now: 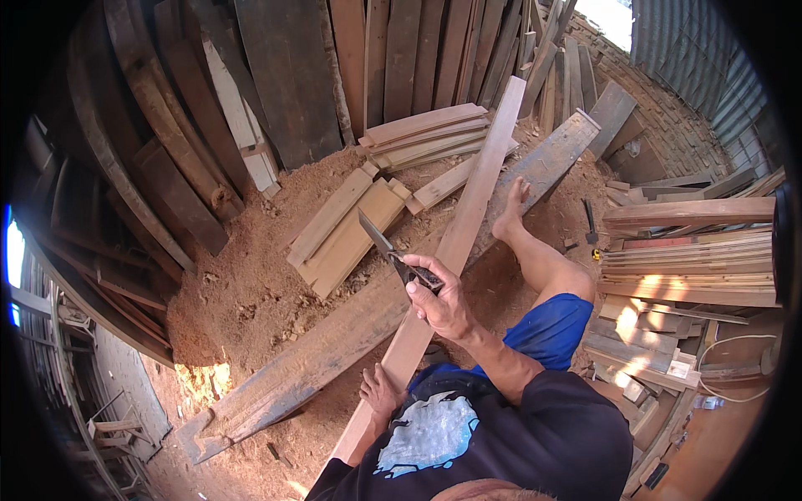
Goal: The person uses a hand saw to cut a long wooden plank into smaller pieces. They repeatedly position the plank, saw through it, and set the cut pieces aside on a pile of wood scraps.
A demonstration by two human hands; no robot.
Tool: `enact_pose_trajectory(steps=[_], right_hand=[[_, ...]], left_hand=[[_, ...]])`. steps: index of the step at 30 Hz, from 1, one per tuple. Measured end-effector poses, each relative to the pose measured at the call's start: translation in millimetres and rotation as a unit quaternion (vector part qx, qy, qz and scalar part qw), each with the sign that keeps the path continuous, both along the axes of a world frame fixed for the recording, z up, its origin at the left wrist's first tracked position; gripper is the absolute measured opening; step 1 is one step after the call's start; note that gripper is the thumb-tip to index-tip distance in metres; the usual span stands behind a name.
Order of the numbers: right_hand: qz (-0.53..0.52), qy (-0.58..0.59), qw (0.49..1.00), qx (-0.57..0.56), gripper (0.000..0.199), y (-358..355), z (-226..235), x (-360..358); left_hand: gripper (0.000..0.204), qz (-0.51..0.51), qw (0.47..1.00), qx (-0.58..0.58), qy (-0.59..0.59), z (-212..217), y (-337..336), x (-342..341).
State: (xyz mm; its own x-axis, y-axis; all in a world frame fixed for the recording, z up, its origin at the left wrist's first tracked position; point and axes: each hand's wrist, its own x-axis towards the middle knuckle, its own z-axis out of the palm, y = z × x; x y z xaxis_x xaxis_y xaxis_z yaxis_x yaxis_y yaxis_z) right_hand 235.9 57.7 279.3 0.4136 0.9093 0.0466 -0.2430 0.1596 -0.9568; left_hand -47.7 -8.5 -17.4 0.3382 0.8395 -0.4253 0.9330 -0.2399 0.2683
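My right hand point(439, 296) is closed round the dark handle of a handsaw point(380, 236). Its blade points up and to the left, apart from the wood. Beneath that hand a long reddish plank point(478, 200) runs slantwise from near my body toward the far boards. My left hand point(381, 391) grips the near part of this plank, with its fingers over the left edge. The plank lies across a wide, worn board point(334, 338) that serves as a bench. My bare foot rests on the far part of that board.
Cut planks point(351, 225) lie on sawdust point(242, 292) beyond the bench. Tall dark boards point(288, 75) lean along the back and left. Stacked strips point(689, 271) fill the right side. A hammer-like tool point(590, 221) and a yellow tape measure point(596, 254) lie beside my leg.
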Motion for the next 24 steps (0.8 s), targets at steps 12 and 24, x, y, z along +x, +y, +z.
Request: enact_pose_trajectory(steps=[12, 24], right_hand=[[-0.001, -0.03, 0.999, -0.045, 0.045, -8, -11, -2], [-0.03, 0.025, 0.996, -0.084, 0.043, -11, -22, -13]], left_hand=[[0.119, -0.055, 0.998, -0.002, -0.011, 33, 68, 10], [0.109, -0.011, 0.999, -0.021, -0.044, 31, 90, 117]])
